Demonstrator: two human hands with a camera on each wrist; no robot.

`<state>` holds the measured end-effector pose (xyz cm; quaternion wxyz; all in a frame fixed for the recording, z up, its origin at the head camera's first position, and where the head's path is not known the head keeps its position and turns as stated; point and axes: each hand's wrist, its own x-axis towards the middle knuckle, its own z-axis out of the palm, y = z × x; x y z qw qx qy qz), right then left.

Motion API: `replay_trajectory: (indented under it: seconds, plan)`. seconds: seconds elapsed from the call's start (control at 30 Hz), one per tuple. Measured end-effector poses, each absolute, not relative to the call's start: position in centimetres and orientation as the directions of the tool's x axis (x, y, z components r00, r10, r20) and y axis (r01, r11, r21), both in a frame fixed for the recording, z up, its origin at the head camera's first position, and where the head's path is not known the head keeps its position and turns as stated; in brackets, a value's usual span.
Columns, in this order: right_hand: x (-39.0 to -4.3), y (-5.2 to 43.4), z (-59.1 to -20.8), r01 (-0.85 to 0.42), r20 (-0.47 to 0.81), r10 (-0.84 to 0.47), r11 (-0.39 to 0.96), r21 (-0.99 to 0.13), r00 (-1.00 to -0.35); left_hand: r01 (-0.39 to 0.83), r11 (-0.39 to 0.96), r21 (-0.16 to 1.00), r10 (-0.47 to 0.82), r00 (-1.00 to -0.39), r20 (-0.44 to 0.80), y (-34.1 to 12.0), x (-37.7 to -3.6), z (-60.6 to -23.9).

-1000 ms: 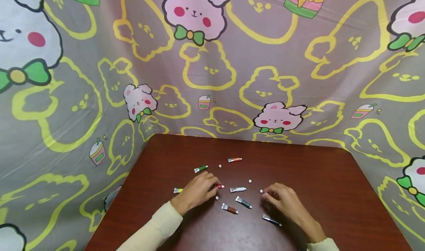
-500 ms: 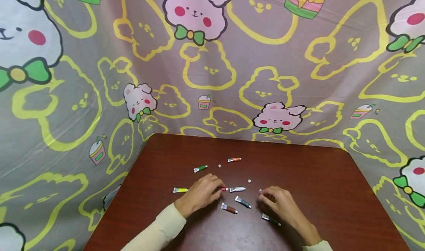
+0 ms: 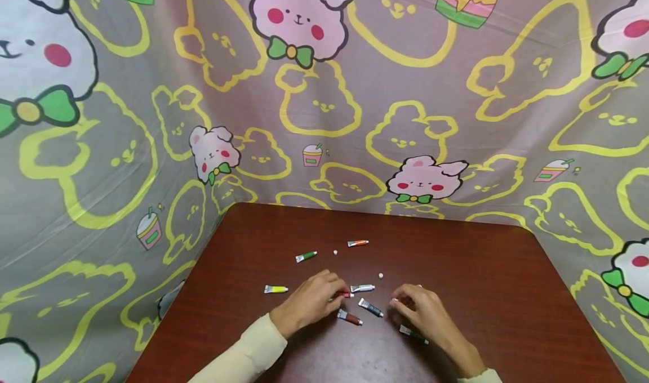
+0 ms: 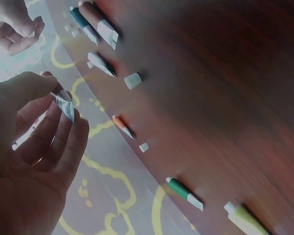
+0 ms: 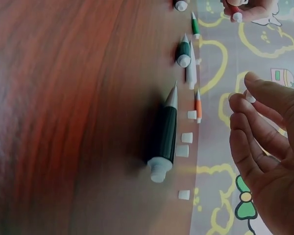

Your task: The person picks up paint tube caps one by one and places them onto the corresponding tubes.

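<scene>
Red tube (image 3: 347, 295), part-hidden in left grip (image 3: 310, 302)

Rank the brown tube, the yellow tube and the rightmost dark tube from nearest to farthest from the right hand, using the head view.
1. Rightmost dark tube: close beside the right hand.
2. Brown tube: off to the right hand's left, between the two hands.
3. Yellow tube: farthest left, past the left hand.

Cartoon-printed cloth (image 3: 375, 84) hung around a reddish-brown table (image 3: 476, 270) makes this a curtained booth.
</scene>
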<state>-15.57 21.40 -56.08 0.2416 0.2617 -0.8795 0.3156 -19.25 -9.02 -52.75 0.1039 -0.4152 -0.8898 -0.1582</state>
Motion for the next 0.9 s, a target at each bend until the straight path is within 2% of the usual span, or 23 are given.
replay_trajectory:
  seconds: [0.23,0.53,0.9]
  plan:
    - [-15.2,20.6,-55.9,-0.609,0.56,-0.317,0.638,-0.471,-0.765,0.776,0.602,0.189,0.708,-0.628,0.323,-8.6,-18.7,-52.7]
    - [-15.1,19.9,-55.9,-0.645,0.571,-0.336,0.569,-0.51,-0.749,0.766,0.604,0.22,0.705,-0.642,0.302,-7.9,-17.7,-52.8]
    - [-14.7,18.8,-56.4,-0.698,0.598,-0.372,0.486,-0.526,-0.71,0.806,0.557,0.201,0.728,-0.591,0.348,-7.3,-16.9,-53.1]
